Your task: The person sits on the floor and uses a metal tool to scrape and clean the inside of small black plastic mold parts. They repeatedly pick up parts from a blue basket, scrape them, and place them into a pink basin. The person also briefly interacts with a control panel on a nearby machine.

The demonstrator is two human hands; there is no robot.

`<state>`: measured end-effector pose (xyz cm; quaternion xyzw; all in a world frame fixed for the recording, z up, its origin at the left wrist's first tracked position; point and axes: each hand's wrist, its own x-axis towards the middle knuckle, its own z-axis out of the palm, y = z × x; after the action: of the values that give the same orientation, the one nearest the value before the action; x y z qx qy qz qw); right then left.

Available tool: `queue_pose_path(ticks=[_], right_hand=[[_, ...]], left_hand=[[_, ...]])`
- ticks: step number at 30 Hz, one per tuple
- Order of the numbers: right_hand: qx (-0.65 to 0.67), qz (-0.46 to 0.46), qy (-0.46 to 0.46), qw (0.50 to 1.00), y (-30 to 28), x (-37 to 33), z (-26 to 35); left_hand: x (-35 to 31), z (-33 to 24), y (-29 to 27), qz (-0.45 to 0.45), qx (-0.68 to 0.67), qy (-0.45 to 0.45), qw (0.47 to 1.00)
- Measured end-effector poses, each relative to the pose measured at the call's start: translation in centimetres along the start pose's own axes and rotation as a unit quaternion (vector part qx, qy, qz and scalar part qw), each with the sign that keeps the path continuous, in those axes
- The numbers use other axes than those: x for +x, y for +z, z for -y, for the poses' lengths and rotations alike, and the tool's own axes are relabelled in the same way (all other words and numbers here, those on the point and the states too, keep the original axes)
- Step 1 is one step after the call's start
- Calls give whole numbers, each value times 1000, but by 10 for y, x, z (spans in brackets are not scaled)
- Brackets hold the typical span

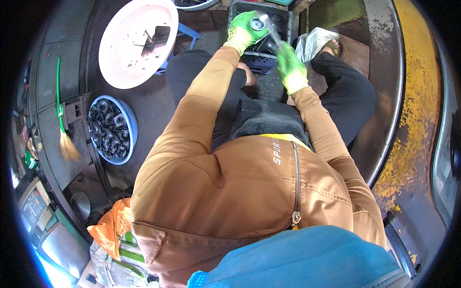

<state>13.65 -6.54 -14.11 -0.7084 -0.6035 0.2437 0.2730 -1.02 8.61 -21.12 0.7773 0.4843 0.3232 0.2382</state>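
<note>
Both my hands wear green gloves and work at the top centre, in front of my knees. My left hand is closed around a round dark part with a pale metal ring on its face. In my right hand is a shiny metal tool, hammer-like in shape, its upper end at the ring's edge; blur hides whether they touch. Under the hands stands a black crate with dark parts inside. A dark blue perforated basket sits just nearer to me.
To the left a large pale pink basin rests by a blue stool. A blue basin full of black parts stands below it. A broom leans at far left. Yellow worn metal bounds the right; a plastic bag lies by my foot.
</note>
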Motion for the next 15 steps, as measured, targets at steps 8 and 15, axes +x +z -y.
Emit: queue_pose_path(ticks=[8, 15], right_hand=[[131, -178, -135, 966, 5, 4, -12], [-19, 23, 35, 999, 5, 8, -14]], left_hand=[[-2, 8, 2, 12, -8, -29, 999], [-1, 4, 1, 26, 5, -11, 1000]])
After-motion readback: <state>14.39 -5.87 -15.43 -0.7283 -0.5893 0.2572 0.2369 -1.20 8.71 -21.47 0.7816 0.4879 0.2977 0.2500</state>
